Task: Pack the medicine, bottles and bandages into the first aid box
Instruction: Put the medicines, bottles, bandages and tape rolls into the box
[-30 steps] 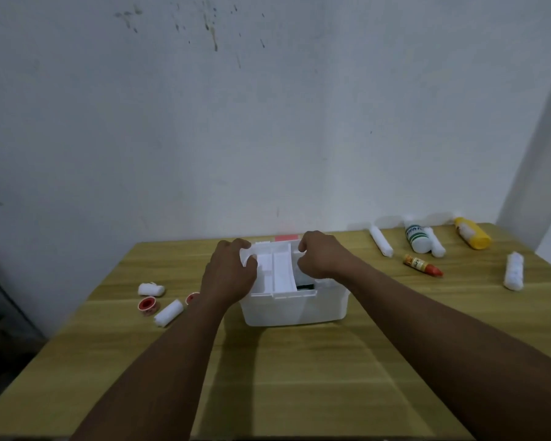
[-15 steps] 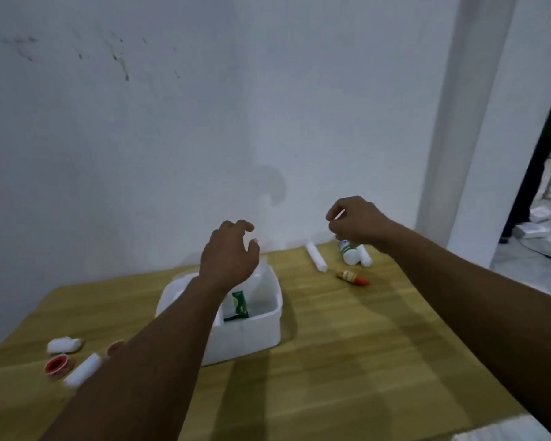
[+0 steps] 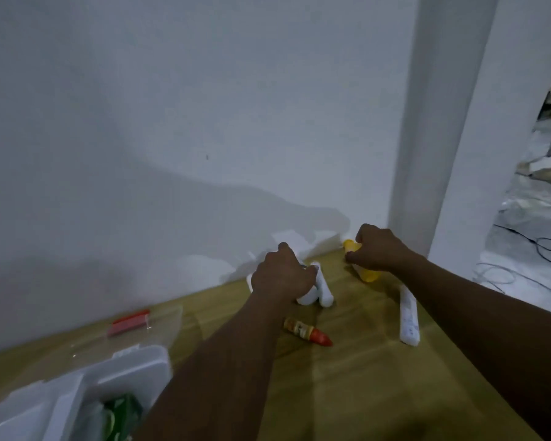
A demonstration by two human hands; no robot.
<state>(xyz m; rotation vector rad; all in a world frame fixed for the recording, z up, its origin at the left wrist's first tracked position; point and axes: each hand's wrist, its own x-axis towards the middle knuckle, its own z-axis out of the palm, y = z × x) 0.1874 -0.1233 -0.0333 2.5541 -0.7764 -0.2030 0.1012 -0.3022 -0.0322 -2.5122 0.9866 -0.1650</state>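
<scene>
Closest to the person, at the table's (image 3: 363, 393) near left corner, sits the open white first aid box (image 3: 77, 386) with something green (image 3: 121, 415) inside it. Its clear lid with a red clasp (image 3: 129, 321) lies just beyond the box. Farther from the box, to its right, a small orange tube with a red cap (image 3: 307, 331) lies on the wood, and past that a long white bandage roll (image 3: 408, 316). Farther still from the box, near the wall, the left hand (image 3: 283, 275) has its fingers curled down over a white bottle (image 3: 309, 294), a second white roll (image 3: 325, 288) touching beside it. The right hand (image 3: 376, 249) has its fingers wrapped around a yellow bottle (image 3: 368, 274) lying on its side.
</scene>
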